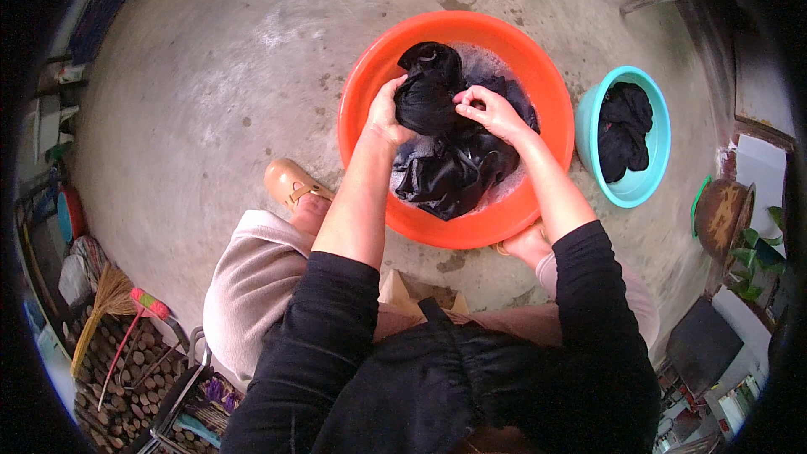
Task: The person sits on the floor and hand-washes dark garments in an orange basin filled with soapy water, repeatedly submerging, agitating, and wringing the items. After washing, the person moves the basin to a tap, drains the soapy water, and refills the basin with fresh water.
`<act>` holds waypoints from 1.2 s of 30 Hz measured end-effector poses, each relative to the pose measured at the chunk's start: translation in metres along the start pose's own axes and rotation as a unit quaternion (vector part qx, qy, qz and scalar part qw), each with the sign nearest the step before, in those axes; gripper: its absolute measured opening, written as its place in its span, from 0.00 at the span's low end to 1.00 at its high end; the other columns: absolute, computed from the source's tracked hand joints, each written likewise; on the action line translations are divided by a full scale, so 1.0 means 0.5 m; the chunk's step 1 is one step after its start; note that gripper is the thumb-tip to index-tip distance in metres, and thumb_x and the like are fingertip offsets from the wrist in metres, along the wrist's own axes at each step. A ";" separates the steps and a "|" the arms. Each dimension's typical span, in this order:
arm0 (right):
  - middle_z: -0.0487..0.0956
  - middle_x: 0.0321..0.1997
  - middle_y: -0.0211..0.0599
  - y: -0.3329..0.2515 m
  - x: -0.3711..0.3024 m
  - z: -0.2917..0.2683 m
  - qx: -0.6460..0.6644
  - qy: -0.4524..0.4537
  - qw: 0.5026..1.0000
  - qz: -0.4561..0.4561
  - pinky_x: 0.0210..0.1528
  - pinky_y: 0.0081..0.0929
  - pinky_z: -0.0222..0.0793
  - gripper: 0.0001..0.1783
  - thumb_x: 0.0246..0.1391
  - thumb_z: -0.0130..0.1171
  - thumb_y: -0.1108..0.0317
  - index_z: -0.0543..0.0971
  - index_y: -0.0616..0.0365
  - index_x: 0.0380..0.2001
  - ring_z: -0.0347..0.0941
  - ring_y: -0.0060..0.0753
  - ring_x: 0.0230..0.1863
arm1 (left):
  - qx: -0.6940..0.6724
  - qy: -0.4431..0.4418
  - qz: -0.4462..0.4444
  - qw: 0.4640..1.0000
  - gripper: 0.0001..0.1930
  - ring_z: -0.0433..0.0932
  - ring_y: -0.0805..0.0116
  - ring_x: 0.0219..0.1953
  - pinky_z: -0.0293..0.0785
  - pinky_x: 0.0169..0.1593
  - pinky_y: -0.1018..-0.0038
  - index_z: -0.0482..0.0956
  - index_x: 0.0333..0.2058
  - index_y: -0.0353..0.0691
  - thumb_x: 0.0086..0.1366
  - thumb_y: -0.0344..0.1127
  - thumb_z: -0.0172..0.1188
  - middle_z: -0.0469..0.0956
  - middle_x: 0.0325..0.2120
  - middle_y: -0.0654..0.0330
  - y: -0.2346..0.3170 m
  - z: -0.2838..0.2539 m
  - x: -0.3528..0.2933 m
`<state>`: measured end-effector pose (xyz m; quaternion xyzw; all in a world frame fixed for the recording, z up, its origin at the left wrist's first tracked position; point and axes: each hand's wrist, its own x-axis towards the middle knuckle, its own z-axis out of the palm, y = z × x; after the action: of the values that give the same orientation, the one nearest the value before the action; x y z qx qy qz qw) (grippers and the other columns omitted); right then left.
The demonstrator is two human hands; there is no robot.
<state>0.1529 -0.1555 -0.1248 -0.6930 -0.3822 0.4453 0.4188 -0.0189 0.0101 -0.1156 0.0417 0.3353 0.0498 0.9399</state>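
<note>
A wet black garment (430, 105) is bunched up over the large orange basin (357, 105). My left hand (389, 111) grips its left side, the fingers partly hidden behind the cloth. At its right edge, my right hand (490, 112) pinches the fabric between thumb and fingers. Below both hands, more dark cloth (454, 176) lies in soapy water (482, 60) with whitish foam. Whether that cloth is joined to the held garment I cannot tell.
A turquoise basin (594, 122) with black clothes (624, 130) in it stands right of the orange one. My sandalled left foot (294, 185) rests on the concrete floor (210, 76). A broom (109, 298) and stacked firewood (139, 370) are at the lower left.
</note>
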 end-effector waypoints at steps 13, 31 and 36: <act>0.78 0.54 0.51 -0.005 0.082 0.105 -0.322 0.102 0.917 0.214 0.60 0.43 0.68 0.35 0.50 0.67 0.52 0.71 0.55 0.59 0.74 0.52 0.57 | 0.570 0.491 0.045 0.657 0.35 0.66 0.37 0.61 0.64 0.65 0.55 0.64 0.62 0.39 0.55 0.37 0.63 0.61 0.62 0.39 -0.108 -0.045 -0.078; 0.81 0.43 0.45 -0.613 -0.176 -0.222 0.163 0.314 0.932 -0.081 0.48 0.38 0.82 0.14 0.66 0.54 0.65 0.77 0.68 0.43 0.80 0.39 0.44 | 0.709 0.094 0.278 0.641 0.68 0.45 0.44 0.73 0.48 0.73 0.61 0.42 0.72 0.41 0.37 0.45 0.81 0.47 0.71 0.43 -0.067 0.041 0.024; 0.78 0.51 0.54 -0.745 -0.291 -0.267 0.330 0.259 0.888 -0.187 0.54 0.37 0.79 0.17 0.63 0.54 0.71 0.73 0.74 0.51 0.78 0.48 0.49 | 0.689 0.056 0.342 0.637 0.64 0.50 0.43 0.72 0.49 0.73 0.58 0.51 0.70 0.42 0.36 0.48 0.81 0.54 0.69 0.44 -0.099 0.086 0.057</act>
<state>0.1742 -0.1860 0.2952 -0.5212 -0.2135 0.2642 0.7829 0.0337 -0.0373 -0.1057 0.7859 0.2866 0.1244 0.5336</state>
